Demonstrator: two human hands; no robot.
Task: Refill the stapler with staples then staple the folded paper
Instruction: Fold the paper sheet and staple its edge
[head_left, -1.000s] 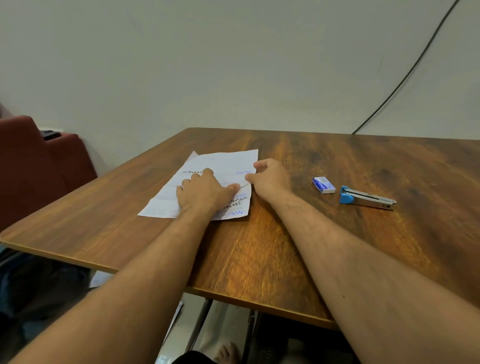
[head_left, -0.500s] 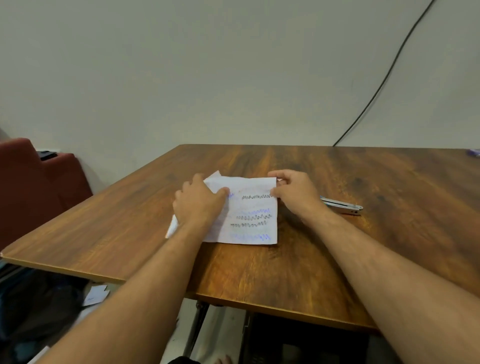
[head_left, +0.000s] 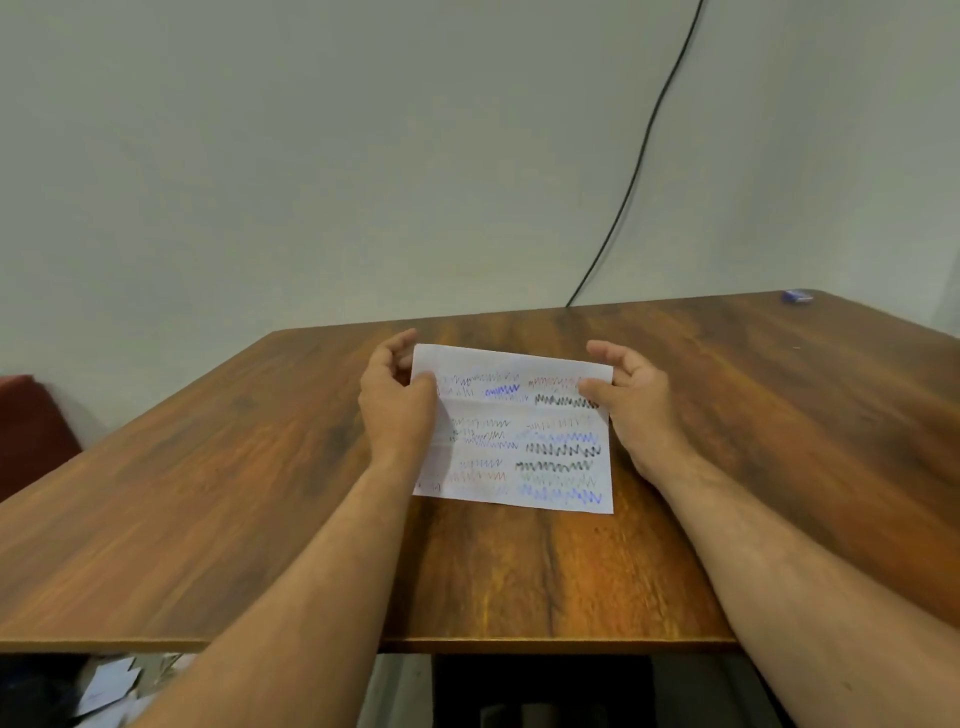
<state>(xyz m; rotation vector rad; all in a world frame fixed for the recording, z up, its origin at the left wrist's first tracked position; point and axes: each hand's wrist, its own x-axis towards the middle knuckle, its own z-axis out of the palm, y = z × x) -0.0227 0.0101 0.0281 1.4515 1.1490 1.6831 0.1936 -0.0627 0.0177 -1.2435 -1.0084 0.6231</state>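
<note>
A white sheet of paper (head_left: 519, 441) covered in coloured scribbles lies in the middle of the wooden table (head_left: 260, 493). My left hand (head_left: 397, 400) pinches its far left corner between thumb and fingers. My right hand (head_left: 631, 397) pinches the far right corner, and the far edge is lifted off the table. A small blue staple box (head_left: 796, 296) sits at the table's far right edge. The stapler is not in view.
A black cable (head_left: 639, 150) runs down the wall to the table's back edge. A red chair (head_left: 26, 431) stands at the left. Scraps of paper (head_left: 109, 686) lie on the floor under the table's near edge.
The paper has slid toward the table's middle and turned square to me. Both hands moved from pressing on it to pinching its far corners. The stapler has dropped out of view.
</note>
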